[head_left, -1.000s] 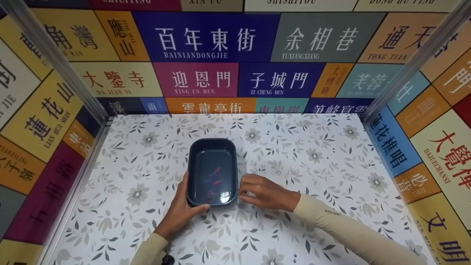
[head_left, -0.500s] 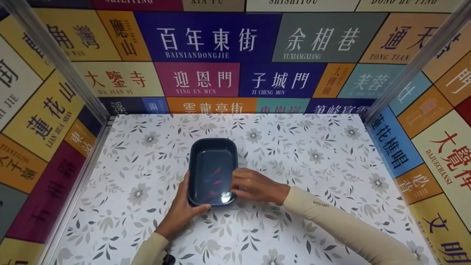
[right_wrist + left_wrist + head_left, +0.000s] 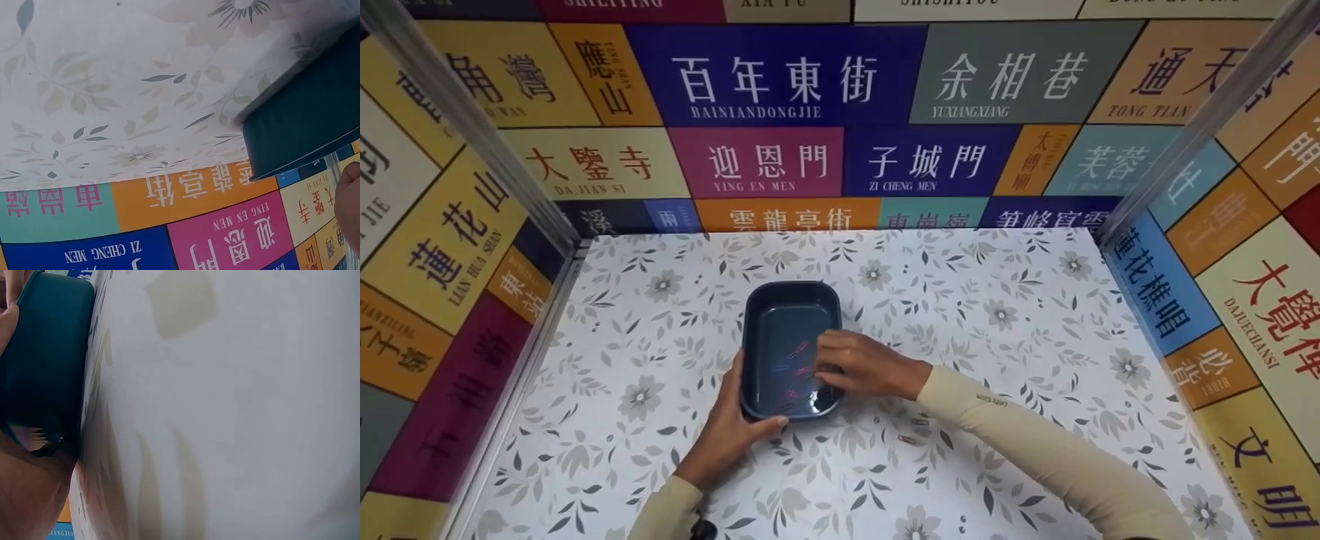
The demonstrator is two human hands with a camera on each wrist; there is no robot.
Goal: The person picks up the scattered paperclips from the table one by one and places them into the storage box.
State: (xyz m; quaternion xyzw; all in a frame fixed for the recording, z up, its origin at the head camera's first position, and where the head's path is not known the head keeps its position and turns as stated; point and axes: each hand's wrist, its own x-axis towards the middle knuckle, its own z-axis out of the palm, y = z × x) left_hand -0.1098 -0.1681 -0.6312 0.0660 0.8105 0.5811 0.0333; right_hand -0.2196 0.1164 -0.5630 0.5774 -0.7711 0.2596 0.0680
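Note:
A dark blue rectangular plastic container (image 3: 756, 300) stands on the table with several pink and blue paper clips (image 3: 780, 367) on its floor. My left hand (image 3: 731, 435) grips it at the near left corner, thumb on the near rim, fingers along the left wall. My right hand (image 3: 866, 365) reaches over the right rim with curled fingers. Its fingertips are inside the container near the clips; whether they pinch a clip is hidden. In the right wrist view the container's wall (image 3: 315, 112) shows. On the table, right of the near end, lie a reddish paper clip (image 3: 907, 439) and a greenish paper clip (image 3: 920, 422).
A white cloth with grey flowers (image 3: 997, 465) covers the table. Colourful panels with Chinese lettering (image 3: 772, 75) rise at the back and on both sides. Clear posts (image 3: 540, 172) stand at the back corners.
My right hand has moved left and forward, from beside the container to over its inside. The greenish clip on the table has come into view. My left hand and the container stay in place.

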